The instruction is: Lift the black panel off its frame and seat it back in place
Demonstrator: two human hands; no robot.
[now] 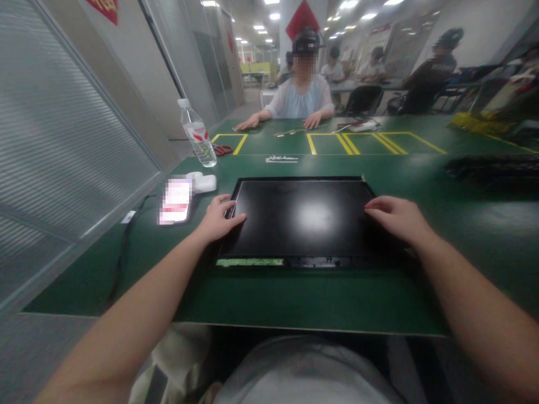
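A black LCD panel [269, 219] lies flat on the green table in front of me, with a bright reflection on its glass. Along its near edge shows a strip of green circuit board [248, 262]. My left hand [219, 217] grips the panel's left edge, thumb over the glass and fingers on the outer side. At the opposite side, my right hand [396, 216] has its thumb and fingers closed on the right edge; part of the fingers is hidden.
Left of the panel are a lit phone [177, 199], a white object [205, 183], a water bottle [197, 134] and red-handled scissors [223, 150]. Thin white strips [281, 159] lie beyond the panel. Across the green table [311, 297] sits a person [301, 98]. Dark items [490, 168] lie at right.
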